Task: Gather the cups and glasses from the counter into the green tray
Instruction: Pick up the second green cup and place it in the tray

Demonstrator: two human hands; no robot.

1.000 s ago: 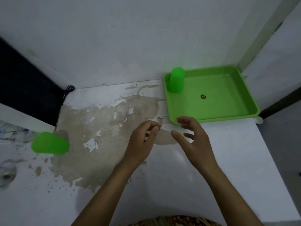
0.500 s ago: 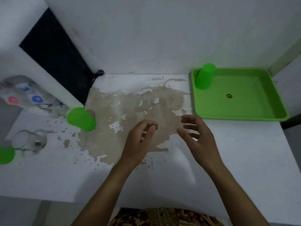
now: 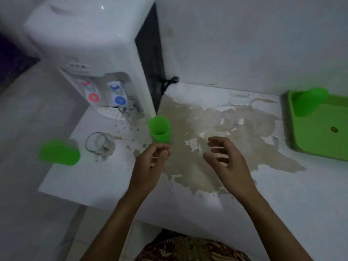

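Counter (image 3: pixel 282 204) paint peels brown between water dispenser (image 3: pixel 98 59) and green tray (image 3: pixel 318 146).

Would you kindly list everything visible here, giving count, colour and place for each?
Cups on counter: 2, green; one upright just beyond the left hand, one blurred at the left edge.
Cup in tray: 1, green, far left corner of the tray.
Glass mug: 1, clear, between the two counter cups.
Tray: 1, green, right end of the counter, small dark spot inside.
Water dispenser: 1, white with red and blue taps, back left.
Cable: 1, black, beside the dispenser at the wall.
Counter: 1, white, paint peeled to a brownish patch in the middle.
Left hand: empty, fingers curled, near the upright cup.
Right hand: empty, open, over the patch.
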